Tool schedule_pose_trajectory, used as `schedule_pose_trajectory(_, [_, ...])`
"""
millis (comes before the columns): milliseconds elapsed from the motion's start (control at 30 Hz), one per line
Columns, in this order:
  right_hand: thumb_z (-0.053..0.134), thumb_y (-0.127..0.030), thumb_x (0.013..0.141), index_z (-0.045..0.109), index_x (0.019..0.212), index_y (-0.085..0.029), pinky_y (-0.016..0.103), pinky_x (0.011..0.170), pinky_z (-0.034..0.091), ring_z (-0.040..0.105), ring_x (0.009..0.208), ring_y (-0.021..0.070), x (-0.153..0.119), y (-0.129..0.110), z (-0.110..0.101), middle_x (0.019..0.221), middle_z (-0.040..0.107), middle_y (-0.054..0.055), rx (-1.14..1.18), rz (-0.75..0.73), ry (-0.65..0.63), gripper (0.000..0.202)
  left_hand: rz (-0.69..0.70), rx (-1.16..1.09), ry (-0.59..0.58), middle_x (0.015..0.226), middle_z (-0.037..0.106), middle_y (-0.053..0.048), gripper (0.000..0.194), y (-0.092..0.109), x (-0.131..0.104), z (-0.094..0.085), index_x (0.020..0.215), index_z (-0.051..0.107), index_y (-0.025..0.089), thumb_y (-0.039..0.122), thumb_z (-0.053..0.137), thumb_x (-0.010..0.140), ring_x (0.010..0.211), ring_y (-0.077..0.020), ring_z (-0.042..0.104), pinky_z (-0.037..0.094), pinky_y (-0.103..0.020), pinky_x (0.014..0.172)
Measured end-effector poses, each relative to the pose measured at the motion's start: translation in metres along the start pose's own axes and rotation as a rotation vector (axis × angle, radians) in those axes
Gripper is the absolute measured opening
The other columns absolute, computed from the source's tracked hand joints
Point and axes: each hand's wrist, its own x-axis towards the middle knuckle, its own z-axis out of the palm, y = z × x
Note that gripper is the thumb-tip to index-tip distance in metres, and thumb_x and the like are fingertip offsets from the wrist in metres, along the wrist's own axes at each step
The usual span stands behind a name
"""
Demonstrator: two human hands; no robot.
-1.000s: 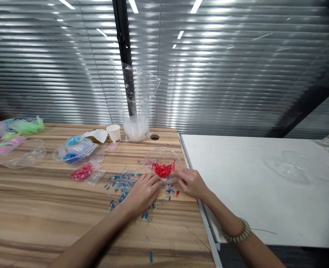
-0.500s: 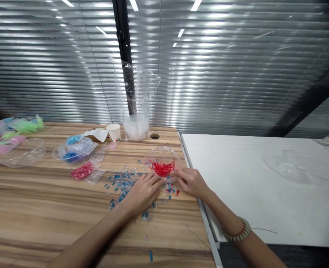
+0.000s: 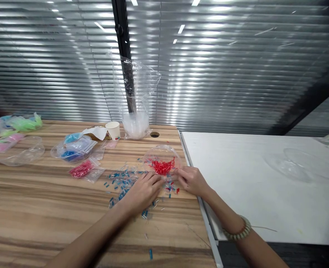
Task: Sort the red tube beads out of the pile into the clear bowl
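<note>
A clear round plastic dish (image 3: 163, 147) holding a heap of small red tube-like pieces (image 3: 163, 167) sits near the table's right edge. At its near left side is my left hand (image 3: 147, 188), fingers bent and pressed together. My right hand (image 3: 190, 180) is closed in a pinch at the dish's near right side; whatever is between its fingertips is too small to make out. Blue and clear pieces (image 3: 123, 182) lie scattered left of my left hand. A few red and blue pieces (image 3: 170, 187) lie between the hands.
Left of the dish lie a bag of pink-red pieces (image 3: 82, 169) and a clear tray with blue bags (image 3: 73, 154). Behind stand a paper cup (image 3: 113, 130) and bagged plastic containers (image 3: 136, 124). On the white table (image 3: 236, 186) is a clear lid-like piece (image 3: 289, 167).
The whole view has shifted very slightly. Both hands stay at the near side of the dish in almost the same pose.
</note>
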Motion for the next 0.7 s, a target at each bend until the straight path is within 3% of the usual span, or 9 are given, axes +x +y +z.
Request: schedule_pose_trajectory(700, [0.043,-0.007,0.083,0.064,0.096,-0.019,0.023,0.055,0.037,0.054,0.058,0.0122,-0.0019,0.0024,0.0019,0.063,0.060,-0.001,-0.008,-0.001,-0.004,0.028,-0.001,-0.013,0.026,0.108,0.061,-0.008,0.028,0.0017,0.0001,-0.0025,0.119,0.054,0.019,0.017,0.044,0.093,0.106,-0.0217,0.051,0.046,-0.039,0.089])
